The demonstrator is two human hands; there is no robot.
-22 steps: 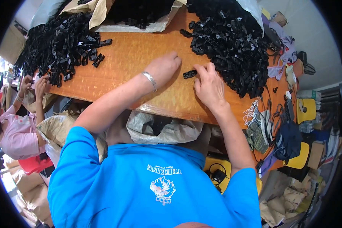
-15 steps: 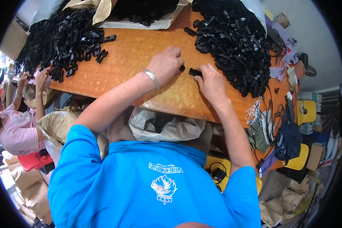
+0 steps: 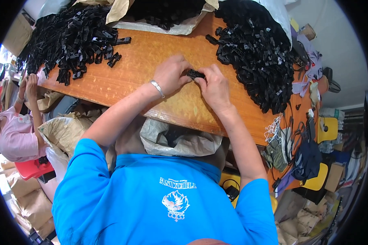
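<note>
Over the wooden table (image 3: 141, 53), my left hand (image 3: 171, 74) and my right hand (image 3: 214, 87) meet at a small black plastic part (image 3: 196, 74). My right thumb and fingers pinch its right end. The left fingers close at its other end; what else they hold is hidden behind them. To the right of my hands lies a heap of black plastic parts (image 3: 255, 61). A second heap of longer black plastic pieces (image 3: 75, 38) spreads at the far left, with a few loose ones at its edge.
An open sack of black parts (image 3: 180, 28) lies at the table's far edge. Another open sack (image 3: 184, 147) sits at my lap. Cords and bags (image 3: 292, 143) crowd the right end. To the left, a co-worker in pink (image 3: 20, 134) sits at the table.
My hands have come together; the black part in my right hand has moved left to meet my left fingers. The view has shifted slightly.
</note>
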